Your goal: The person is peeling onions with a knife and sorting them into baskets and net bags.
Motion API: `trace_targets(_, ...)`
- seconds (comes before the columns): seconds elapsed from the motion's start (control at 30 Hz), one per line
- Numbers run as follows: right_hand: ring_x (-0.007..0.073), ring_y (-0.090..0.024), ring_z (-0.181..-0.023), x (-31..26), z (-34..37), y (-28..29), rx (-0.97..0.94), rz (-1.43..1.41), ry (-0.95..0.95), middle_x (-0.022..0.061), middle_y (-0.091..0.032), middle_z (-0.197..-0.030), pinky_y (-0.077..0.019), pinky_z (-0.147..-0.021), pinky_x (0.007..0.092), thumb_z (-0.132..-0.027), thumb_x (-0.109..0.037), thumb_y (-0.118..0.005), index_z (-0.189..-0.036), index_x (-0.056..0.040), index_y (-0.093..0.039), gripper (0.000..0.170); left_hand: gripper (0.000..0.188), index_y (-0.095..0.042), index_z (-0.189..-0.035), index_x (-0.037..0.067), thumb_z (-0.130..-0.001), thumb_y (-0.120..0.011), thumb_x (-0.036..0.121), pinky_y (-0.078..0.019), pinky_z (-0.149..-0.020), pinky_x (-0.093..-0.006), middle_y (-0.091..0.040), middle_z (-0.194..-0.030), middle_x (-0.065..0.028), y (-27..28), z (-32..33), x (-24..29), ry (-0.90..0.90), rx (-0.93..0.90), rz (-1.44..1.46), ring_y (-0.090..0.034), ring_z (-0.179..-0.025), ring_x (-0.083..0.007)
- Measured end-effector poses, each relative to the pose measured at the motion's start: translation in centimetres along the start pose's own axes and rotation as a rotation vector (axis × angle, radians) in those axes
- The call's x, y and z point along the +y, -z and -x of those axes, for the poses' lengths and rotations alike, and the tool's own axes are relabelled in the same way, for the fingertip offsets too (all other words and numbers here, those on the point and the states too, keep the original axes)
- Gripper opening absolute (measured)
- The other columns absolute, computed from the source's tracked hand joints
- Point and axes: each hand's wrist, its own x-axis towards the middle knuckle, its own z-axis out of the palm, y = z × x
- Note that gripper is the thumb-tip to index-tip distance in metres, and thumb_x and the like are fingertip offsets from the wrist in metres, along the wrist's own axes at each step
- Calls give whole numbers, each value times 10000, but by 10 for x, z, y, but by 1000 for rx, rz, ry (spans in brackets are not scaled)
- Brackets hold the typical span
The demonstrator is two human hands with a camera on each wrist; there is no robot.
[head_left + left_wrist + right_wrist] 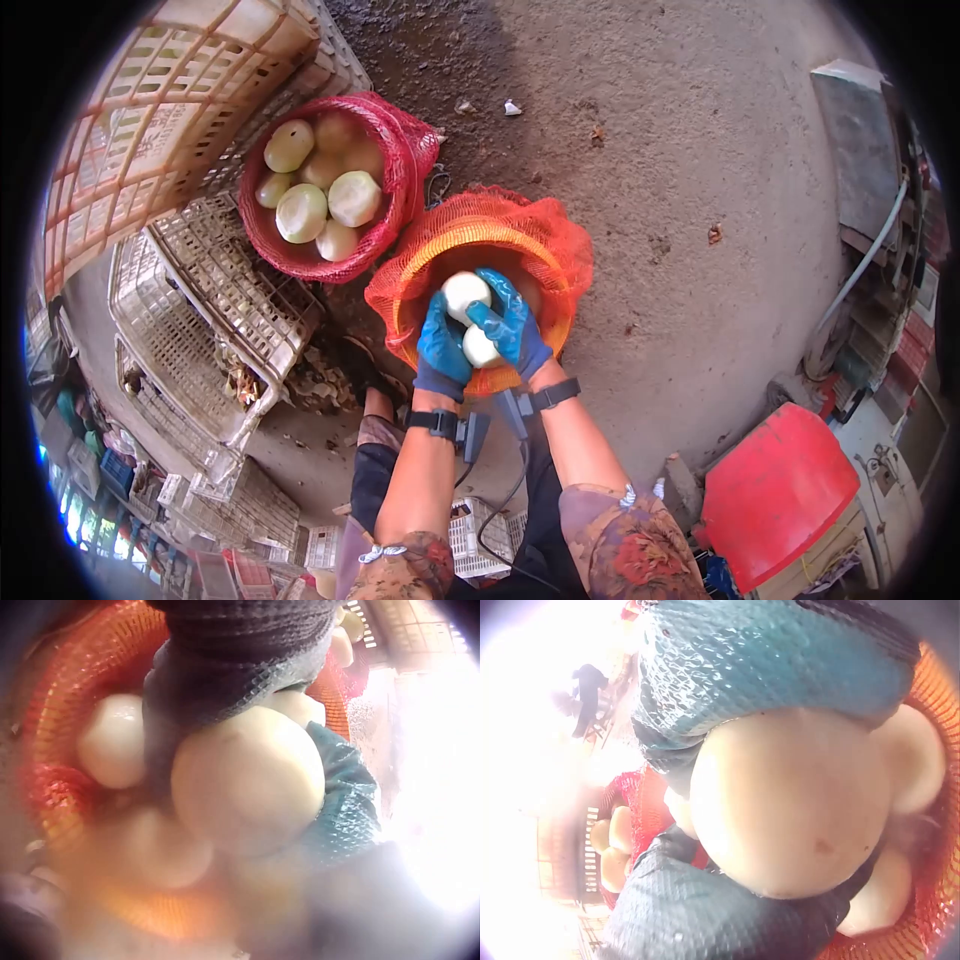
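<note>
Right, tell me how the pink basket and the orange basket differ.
The pink basket has deep pink netting; the orange basket has red-orange netting around a yellow-orange rim.
The left hand and right hand are at the orange basket, while neither is at the pink basket.
Both baskets are round and hold pale round produce.

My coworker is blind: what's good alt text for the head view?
Left hand and right hand, both blue-gloved, with two pale, round pieces of produce between them over an orange mesh-draped basket. A red mesh-draped basket of similar produce stands beside it, near lattice crates.
</note>
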Motion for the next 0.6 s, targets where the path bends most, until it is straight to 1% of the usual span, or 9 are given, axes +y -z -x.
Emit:
trace_targets(0.07,191,-540,-1154,4,5,6,-10,-107,-88,99,-571,-1255,-439,-990,324,-868,-200,-676,-1333,-12,-484,537,504,-501,-1321,75,-969,-473,435,-423,-1036,-434,-566,-1294,-137,-6,15,2,37,-52,-81,-557,-1158,-308)
trace_targets(0.1,174,-532,-1159,2,9,6,-8,-111,-122,86,-561,-1270,-433,-992,311,-899,-199,-639,-1332,-21,-490,492,523,-470,-1350,71,-978,-466,439,-415,-1044,-424,-551,-1311,-130,-12,26,4,68,-103,-75,-544,-1179,-298)
trace_targets(0.2,166,-525,-1162,-39,24,7,-6,-363,-219,83,-559,-1270,-426,-996,304,-935,-231,-590,-1334,-23,-491,460,525,-442,-1373,72,-989,-459,430,-414,-1045,-412,-538,-1326,-125,-36,52,10,18,-132,-139,-533,-1195,-288)
trace_targets(0.23,163,-527,-1155,-48,33,4,8,-295,-184,81,-556,-1270,-426,-994,302,-959,-248,-546,-1331,-25,-493,437,484,-460,-1364,68,-1001,-453,389,-425,-1034,-385,-546,-1317,-109,-39,58,14,69,-159,-100,-538,-1191,-264)
trace_targets(0.33,172,-528,-1150,-51,49,-6,37,-147,20,88,-552,-1268,-427,-995,309,-957,-242,-543,-1323,-28,-496,426,450,-489,-1338,57,-1005,-458,358,-436,-1016,-354,-550,-1306,-91,-66,85,14,-89,-95,-300,-544,-1176,-237)
trace_targets(0.4,180,-530,-1139,-94,67,-18,89,-18,105,91,-552,-1262,-433,-990,319,-950,-225,-543,-1323,-33,-492,422,435,-499,-1330,34,-1007,-464,325,-445,-993,-330,-565,-1280,-76,-78,108,22,-131,-145,-275,-556,-1145,-201)
trace_targets(0.47,189,-531,-1131,-143,79,-39,109,-247,39,90,-553,-1255,-439,-984,328,-946,-211,-534,-1326,-35,-484,422,460,-474,-1354,14,-1005,-475,313,-441,-989,-320,-566,-1280,-81,-104,139,45,-461,-99,-761,-554,-1138,-182)
trace_targets(0.5,187,-533,-1124,-169,85,-50,124,-233,59,83,-555,-1248,-445,-973,324,-940,-204,-528,-1327,-38,-481,424,475,-453,-1374,3,-1003,-478,299,-431,-996,-318,-558,-1294,-84,-124,158,59,-498,-118,-731,-545,-1150,-173)
trace_targets(0.6,184,-526,-1132,-267,90,-92,8,-355,212,83,-548,-1261,-430,-983,320,-931,-215,-538,-1331,-31,-473,444,461,-457,-1370,-16,-1003,-488,261,-387,-1043,-339,-535,-1335,-118,-218,225,119,-539,-112,-575,-518,-1204,-208)
